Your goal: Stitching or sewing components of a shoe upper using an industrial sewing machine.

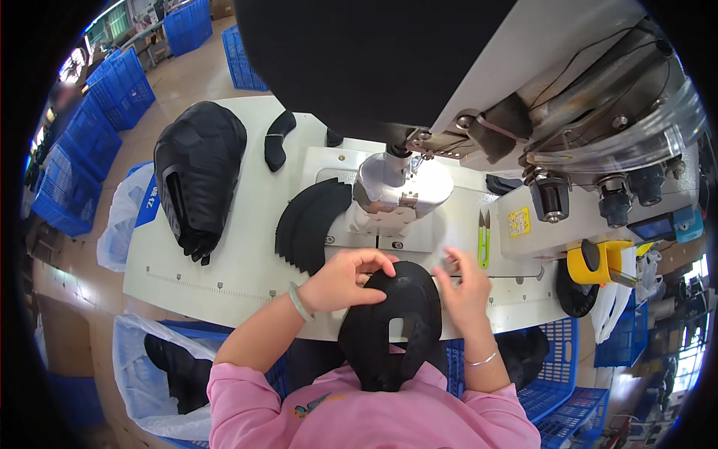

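We hold a black shoe upper [393, 322] at the near edge of the white table [224, 262], just before the sewing machine [396, 187]. Our left hand [348, 278] grips its top left edge, while our right hand [464, 288], fingers spread, rests against its right side. A fanned stack of black pieces [310, 221] lies just left, green snips [484, 238] to the right

We note a small yellow square label [519, 222] on the machine, up-right of our right hand [464, 288]. Blue label [152, 200] far left of our left hand [345, 280]. Small blue screen [652, 228] farther right.
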The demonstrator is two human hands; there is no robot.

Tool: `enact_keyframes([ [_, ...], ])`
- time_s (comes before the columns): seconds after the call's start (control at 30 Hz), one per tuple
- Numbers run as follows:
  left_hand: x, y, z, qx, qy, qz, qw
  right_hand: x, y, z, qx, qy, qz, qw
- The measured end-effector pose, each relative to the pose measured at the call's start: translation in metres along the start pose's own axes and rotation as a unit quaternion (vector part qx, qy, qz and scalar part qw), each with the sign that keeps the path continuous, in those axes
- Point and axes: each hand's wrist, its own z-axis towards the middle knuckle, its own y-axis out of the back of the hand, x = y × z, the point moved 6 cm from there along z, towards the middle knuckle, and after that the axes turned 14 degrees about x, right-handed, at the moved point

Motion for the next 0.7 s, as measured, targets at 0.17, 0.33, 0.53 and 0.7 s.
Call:
enact_keyframes([
  [0.17,-0.028,-0.02,0.0,-0.071,0.012,0.331,0.941,-0.036,0.029,-0.003,-0.097,-0.126,-0.283,0.946],
  [0.33,-0.019,-0.018,-0.004,-0.119,-0.058,0.385,0.913,-0.072,0.028,0.003,-0.075,-0.171,-0.292,0.938],
  [0.53,-0.021,-0.021,-0.003,-0.125,-0.09,0.44,0.885,-0.097,0.035,-0.006,-0.045,-0.214,-0.079,0.973],
  [0.7,-0.014,-0.02,-0.003,-0.125,-0.017,0.424,0.897,-0.028,0.011,-0.035,0.132,-0.133,0.261,0.947],
])
